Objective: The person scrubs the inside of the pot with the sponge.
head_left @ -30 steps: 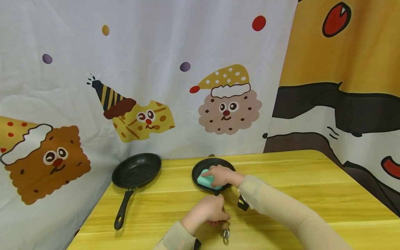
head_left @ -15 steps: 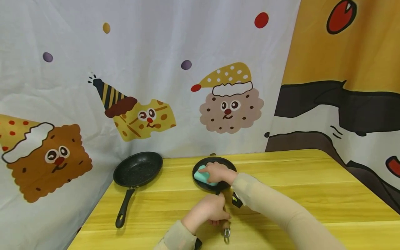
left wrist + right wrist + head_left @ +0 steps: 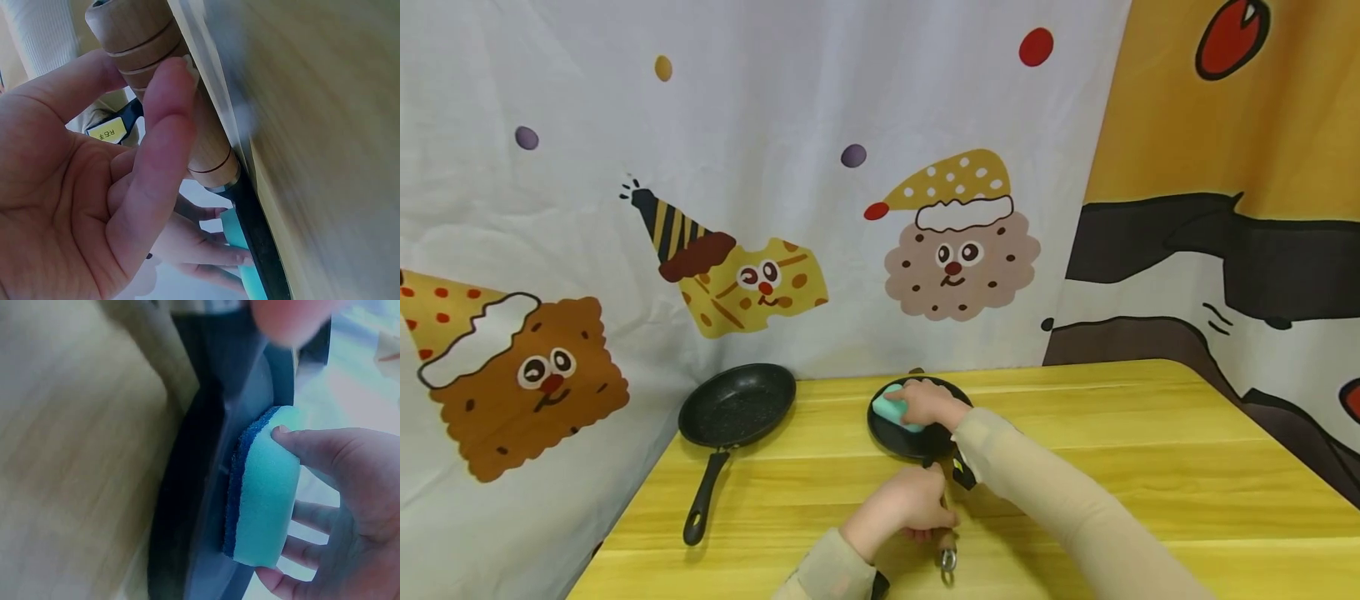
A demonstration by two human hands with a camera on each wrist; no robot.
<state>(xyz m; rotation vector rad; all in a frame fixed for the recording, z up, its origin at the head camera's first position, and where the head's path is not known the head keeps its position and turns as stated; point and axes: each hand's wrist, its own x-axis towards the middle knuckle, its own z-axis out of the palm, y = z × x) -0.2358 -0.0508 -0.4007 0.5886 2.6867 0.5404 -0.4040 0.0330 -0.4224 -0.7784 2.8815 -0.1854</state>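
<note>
A small black frying pan (image 3: 898,439) with a wooden handle (image 3: 948,540) lies on the table, handle toward me. My left hand (image 3: 906,502) holds that handle, fingers bent around the wood in the left wrist view. Inside the pan, my right hand (image 3: 928,402) grips a teal sponge (image 3: 889,406) at the far left of the pan floor. The right wrist view shows the sponge's dark blue scouring side (image 3: 240,481) facing down against the pan, with thumb and fingers on opposite edges of the foam. Part of the sponge is hidden by the right hand in the head view.
A larger black frying pan (image 3: 737,406) stands at the table's left edge, its black handle (image 3: 706,500) pointing toward me. Behind the yellow wood-grain table (image 3: 1150,467) hangs a printed cloth (image 3: 775,100) with cartoon figures.
The right hand has slid the sponge across the pan floor, leftward and away from me. The left hand keeps its hold on the handle. The head view has shifted slightly.
</note>
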